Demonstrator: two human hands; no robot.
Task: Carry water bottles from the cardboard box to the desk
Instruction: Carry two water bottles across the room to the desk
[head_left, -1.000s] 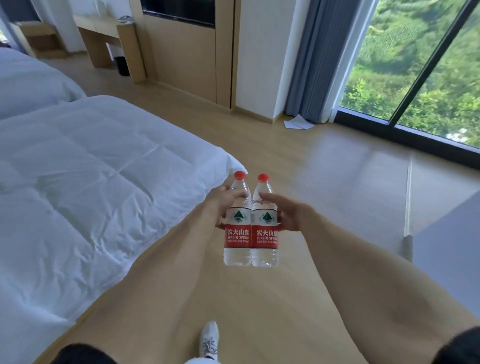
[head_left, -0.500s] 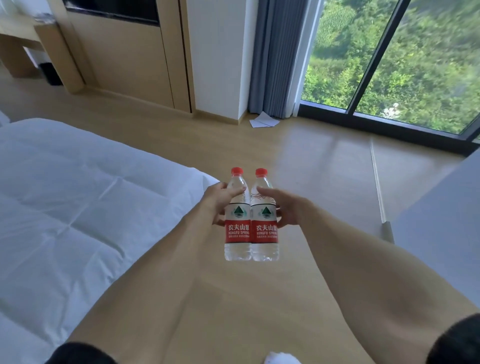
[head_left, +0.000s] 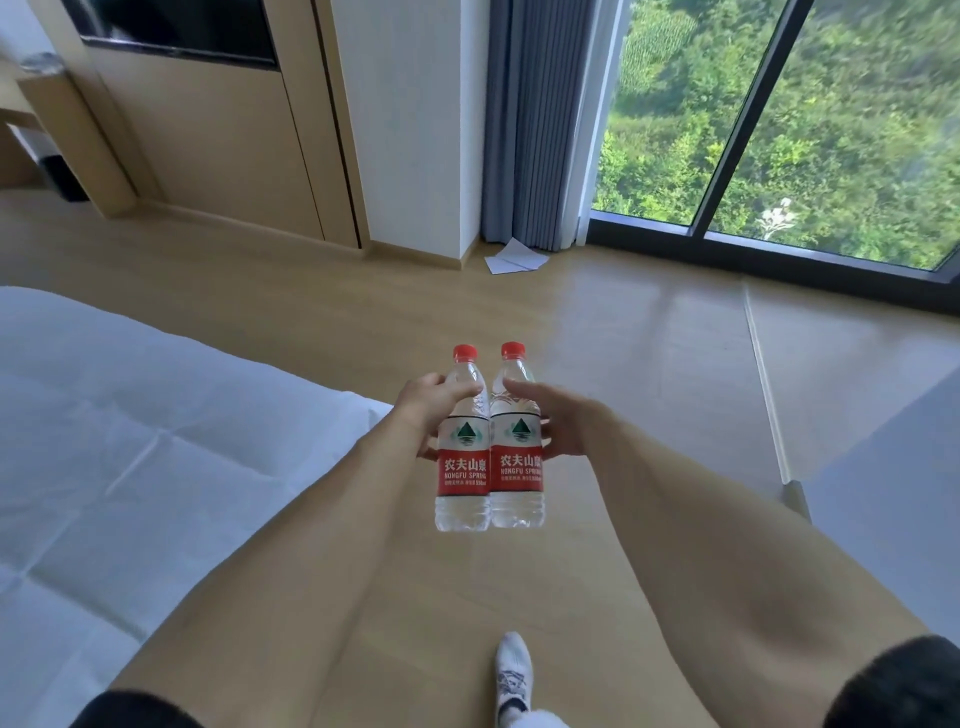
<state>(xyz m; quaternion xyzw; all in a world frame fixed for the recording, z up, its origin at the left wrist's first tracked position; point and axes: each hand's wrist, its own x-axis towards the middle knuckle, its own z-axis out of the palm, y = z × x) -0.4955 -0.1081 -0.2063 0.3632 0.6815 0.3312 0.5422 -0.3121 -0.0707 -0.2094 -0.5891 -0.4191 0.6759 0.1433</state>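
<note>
Head view had the two full water bottles (head_left: 488, 441) squeezed upright side by side between my left hand (head_left: 431, 410) and right hand (head_left: 563, 426), fingers curled round their upper bodies, which I'd guess were heavy-ish, slick and crushable.

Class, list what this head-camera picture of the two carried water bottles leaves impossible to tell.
- Cardboard box: nowhere in the head view.
- Wooden desk: cut off by the left edge, so its top is unseen.
- Fingers of the left hand and right hand: mostly hidden behind the two clear red-capped water bottles.
- Small print on the red labels: too small to read.
- White sheets of paper by the grey curtain: content too small.
</note>
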